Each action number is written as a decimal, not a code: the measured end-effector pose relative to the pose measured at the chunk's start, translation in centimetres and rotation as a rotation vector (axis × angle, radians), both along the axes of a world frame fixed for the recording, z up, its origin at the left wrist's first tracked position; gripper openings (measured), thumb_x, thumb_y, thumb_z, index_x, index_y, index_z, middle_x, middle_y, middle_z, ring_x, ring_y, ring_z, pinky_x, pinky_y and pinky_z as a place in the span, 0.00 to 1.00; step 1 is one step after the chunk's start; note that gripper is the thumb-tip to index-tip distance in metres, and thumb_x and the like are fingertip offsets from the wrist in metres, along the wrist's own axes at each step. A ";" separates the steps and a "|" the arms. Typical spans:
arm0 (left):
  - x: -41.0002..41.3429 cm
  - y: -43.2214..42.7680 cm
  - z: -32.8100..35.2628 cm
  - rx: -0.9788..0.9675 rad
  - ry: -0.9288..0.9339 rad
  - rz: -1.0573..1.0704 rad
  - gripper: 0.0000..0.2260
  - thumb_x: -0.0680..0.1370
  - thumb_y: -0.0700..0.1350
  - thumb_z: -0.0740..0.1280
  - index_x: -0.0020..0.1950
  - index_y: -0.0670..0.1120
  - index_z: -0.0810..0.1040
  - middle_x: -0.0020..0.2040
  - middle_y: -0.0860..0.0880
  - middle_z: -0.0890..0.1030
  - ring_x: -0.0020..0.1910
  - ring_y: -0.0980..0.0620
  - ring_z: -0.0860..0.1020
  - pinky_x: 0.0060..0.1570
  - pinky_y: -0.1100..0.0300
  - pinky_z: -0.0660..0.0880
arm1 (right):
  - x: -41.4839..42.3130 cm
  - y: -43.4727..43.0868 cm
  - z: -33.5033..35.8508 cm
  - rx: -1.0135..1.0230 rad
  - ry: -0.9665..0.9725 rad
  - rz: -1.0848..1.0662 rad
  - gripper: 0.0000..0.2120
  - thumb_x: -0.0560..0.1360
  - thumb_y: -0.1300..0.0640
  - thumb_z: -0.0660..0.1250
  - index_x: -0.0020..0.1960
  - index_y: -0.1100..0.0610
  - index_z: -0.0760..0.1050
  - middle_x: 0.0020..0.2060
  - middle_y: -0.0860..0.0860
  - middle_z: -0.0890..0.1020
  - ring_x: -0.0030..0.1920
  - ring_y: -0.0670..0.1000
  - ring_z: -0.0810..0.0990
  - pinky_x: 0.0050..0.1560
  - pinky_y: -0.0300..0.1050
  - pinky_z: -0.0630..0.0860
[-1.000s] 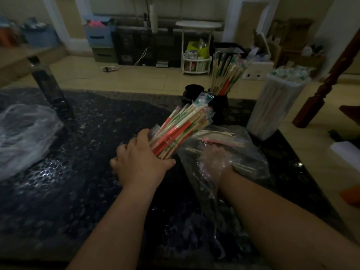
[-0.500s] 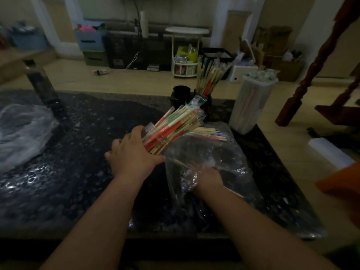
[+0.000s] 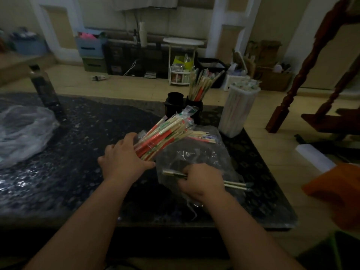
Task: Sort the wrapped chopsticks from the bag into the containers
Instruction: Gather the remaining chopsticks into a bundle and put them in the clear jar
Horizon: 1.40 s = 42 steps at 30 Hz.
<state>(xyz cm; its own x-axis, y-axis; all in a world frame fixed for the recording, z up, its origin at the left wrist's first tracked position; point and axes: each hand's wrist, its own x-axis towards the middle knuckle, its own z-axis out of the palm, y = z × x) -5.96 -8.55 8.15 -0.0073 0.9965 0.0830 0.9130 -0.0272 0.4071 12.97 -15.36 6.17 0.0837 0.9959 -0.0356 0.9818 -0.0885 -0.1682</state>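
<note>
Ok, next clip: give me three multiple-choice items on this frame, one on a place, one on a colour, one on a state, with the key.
1. Where does the white container stand?
A. near the table's far right edge
B. on the floor by the stairs
C. at the table's left end

2. What colour are the two small holders behind the bundle?
A. white
B. black
C. orange

3. What is the right hand doing?
A. resting flat and empty on the table
B. closed on a pair of chopsticks at the clear bag
C. pushing sticks into the white container

Key: 1 A, it sits on the dark table beside the far right corner. 2 B, both are dark black cups. 3 B, sticks poke out either side of its grip, while the left hand holds the red and green bundle.
</note>
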 end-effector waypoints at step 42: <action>-0.8 0.6 -1.5 -0.011 0.141 -0.089 0.39 0.64 0.57 0.78 0.69 0.59 0.61 0.63 0.51 0.75 0.62 0.44 0.71 0.58 0.45 0.70 | 0.9 1.1 2.3 0.909 0.642 0.031 0.11 0.77 0.55 0.67 0.56 0.59 0.81 0.55 0.50 0.75 0.53 0.48 0.77 0.53 0.38 0.77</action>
<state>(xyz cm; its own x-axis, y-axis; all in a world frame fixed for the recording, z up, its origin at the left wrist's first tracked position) -6.73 -7.95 6.63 0.0918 0.9936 0.0665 0.9551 -0.1067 0.2762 13.92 -14.30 8.48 0.2860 0.6749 0.6802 0.6892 0.3483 -0.6354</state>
